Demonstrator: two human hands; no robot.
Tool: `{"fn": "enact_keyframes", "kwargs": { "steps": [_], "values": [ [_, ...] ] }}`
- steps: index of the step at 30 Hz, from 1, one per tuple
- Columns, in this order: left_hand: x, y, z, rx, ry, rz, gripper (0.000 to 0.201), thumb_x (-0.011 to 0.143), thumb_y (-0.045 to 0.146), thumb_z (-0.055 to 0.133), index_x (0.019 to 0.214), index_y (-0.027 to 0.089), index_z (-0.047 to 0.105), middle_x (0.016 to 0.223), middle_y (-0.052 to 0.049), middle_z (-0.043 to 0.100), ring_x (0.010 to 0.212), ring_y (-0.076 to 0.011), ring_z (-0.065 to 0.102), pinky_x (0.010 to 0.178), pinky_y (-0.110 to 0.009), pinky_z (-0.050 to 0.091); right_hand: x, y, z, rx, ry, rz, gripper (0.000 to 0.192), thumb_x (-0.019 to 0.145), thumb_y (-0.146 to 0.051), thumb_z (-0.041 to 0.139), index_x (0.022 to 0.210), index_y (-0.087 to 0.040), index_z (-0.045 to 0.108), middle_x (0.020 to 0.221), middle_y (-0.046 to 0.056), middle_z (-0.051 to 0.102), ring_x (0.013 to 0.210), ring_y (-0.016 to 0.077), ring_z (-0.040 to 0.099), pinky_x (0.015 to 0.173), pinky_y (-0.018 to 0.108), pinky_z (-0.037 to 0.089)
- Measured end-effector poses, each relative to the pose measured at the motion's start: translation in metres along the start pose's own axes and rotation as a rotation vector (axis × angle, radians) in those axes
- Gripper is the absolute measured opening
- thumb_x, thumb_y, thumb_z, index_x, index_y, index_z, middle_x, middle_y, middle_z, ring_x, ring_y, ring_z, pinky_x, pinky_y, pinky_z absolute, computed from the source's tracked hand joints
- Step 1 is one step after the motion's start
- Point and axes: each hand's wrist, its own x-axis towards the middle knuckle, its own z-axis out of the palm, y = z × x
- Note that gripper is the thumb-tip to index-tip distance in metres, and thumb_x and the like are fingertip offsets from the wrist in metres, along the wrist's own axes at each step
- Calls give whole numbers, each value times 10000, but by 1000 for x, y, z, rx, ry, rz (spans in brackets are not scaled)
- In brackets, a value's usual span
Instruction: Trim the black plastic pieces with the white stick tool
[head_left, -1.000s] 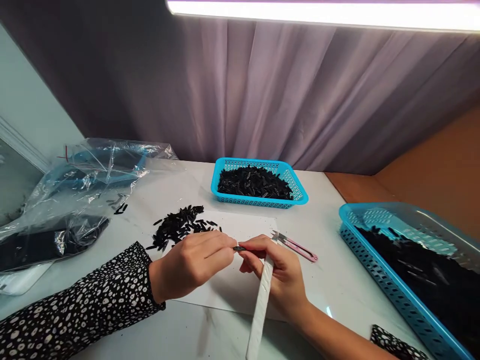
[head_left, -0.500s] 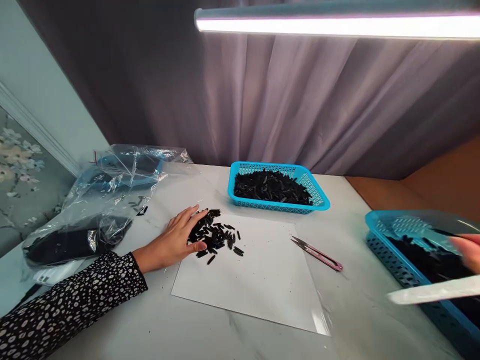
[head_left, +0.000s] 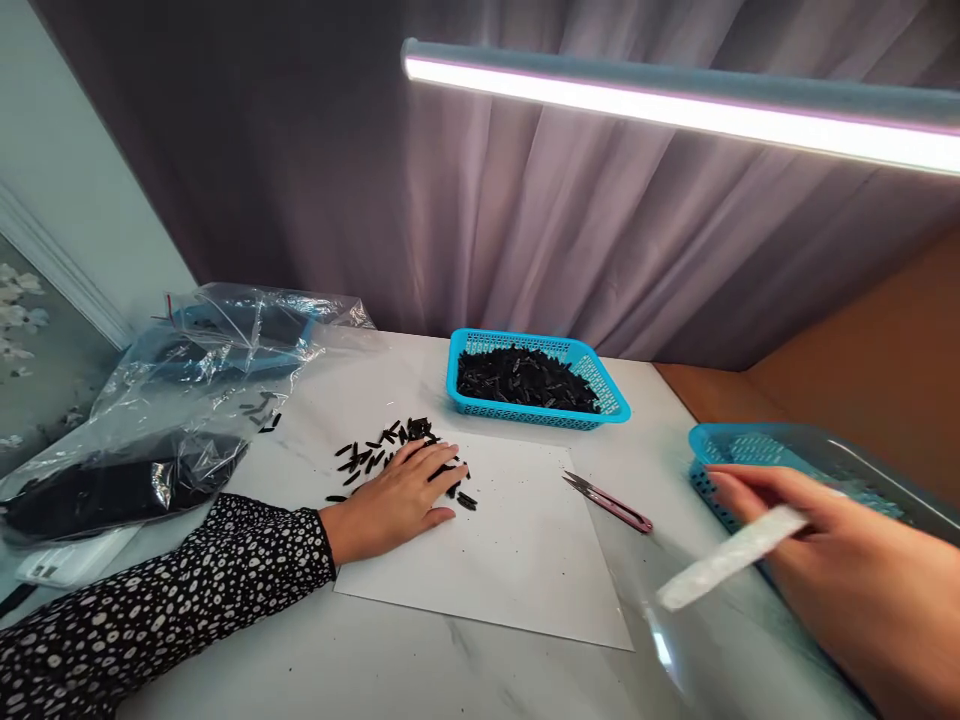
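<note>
A: The left hand point(head_left: 401, 492) lies flat, fingers spread, on the loose pile of small black pieces point(head_left: 375, 452) at the far left corner of the white sheet point(head_left: 517, 560).
B: And the right hand point(head_left: 840, 570)?
A: Lifted at the near right, closed round a pale flat stick point(head_left: 731, 570). Looks like picking out one piece; that needs a fingertip pinch.
</note>
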Motion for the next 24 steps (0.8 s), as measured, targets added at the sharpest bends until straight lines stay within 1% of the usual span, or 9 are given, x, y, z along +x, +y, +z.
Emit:
{"fn": "enact_keyframes", "kwargs": {
  "steps": [2, 5, 8, 10, 11, 13, 16, 20, 24],
  "values": [
    [2, 3, -3, -8, 36, 55, 331, 993, 255, 485, 1318, 228, 546, 1401, -122, 580, 1345, -249, 491, 1154, -537, 287, -7, -26, 24, 44, -93, -7, 401, 849, -611, 575, 772, -257, 747, 589, 45, 725, 461, 189, 662, 413, 278, 456],
    [1, -4, -16, -37, 80, 47, 336, 1037, 245, 363, 1303, 236, 568, 1372, -88, 614, 1334, -209, 506, 1179, -537, 222, -23, -48, 61, 171, -283, -31, 425, 919, -570, 491, 812, -226, 716, 659, 50, 749, 518, 205, 683, 491, 291, 504],
    [-6, -29, -28, -65, 66, -169, 443, 1023, 439, 363, 1386, 237, 516, 1452, -87, 543, 1384, -220, 440, 1173, -477, 278, -36, -47, 83, 132, -483, -8, 447, 961, -528, 408, 804, -219, 691, 718, 64, 755, 622, 232, 706, 567, 314, 513],
    [-12, -49, -30, -83, 29, -325, 574, 990, 557, 349, 1459, 239, 440, 1539, -88, 432, 1451, -245, 330, 1193, -477, 244, -40, -41, 88, 55, -585, -28, 412, 974, -498, 378, 920, -230, 686, 741, 55, 757, 654, 248, 706, 577, 330, 499],
    [-14, -58, -30, -89, 13, -350, 634, 974, 601, 336, 1476, 224, 417, 1558, -107, 397, 1460, -265, 309, 1195, -493, 233, -39, -38, 89, 17, -619, -55, 392, 980, -483, 368, 992, -237, 673, 753, 49, 758, 659, 252, 705, 571, 331, 489],
    [-16, -70, -27, -108, -22, -359, 675, 961, 642, 296, 1475, 223, 425, 1556, -109, 400, 1466, -266, 298, 1197, -492, 234, -35, -32, 91, -45, -657, -139, 363, 990, -453, 361, 1097, -245, 637, 777, 44, 760, 650, 252, 697, 559, 326, 468],
    [-14, -74, -22, -147, -57, -346, 707, 940, 681, 279, 1461, 234, 450, 1576, -101, 362, 1486, -264, 246, 1209, -499, 200, -25, -23, 95, -136, -659, -294, 336, 993, -431, 386, 1106, -234, 634, 768, 56, 749, 635, 250, 677, 563, 319, 447],
    [-9, -61, -20, -212, -63, -317, 745, 920, 706, 284, 1443, 211, 475, 1558, -109, 395, 1480, -269, 265, 1209, -502, 210, -19, -13, 101, -217, -644, -382, 287, 989, -399, 424, 1045, -224, 644, 774, 56, 727, 658, 251, 665, 588, 322, 455],
    [-2, -35, -13, -289, -30, -269, 716, 945, 681, 211, 1409, 227, 516, 1500, -94, 487, 1403, -245, 417, 1159, -468, 340, -20, -6, 105, -218, -627, -393, 283, 997, -325, 393, 1072, -220, 644, 794, 57, 719, 678, 245, 658, 604, 324, 469]
  ]
}}
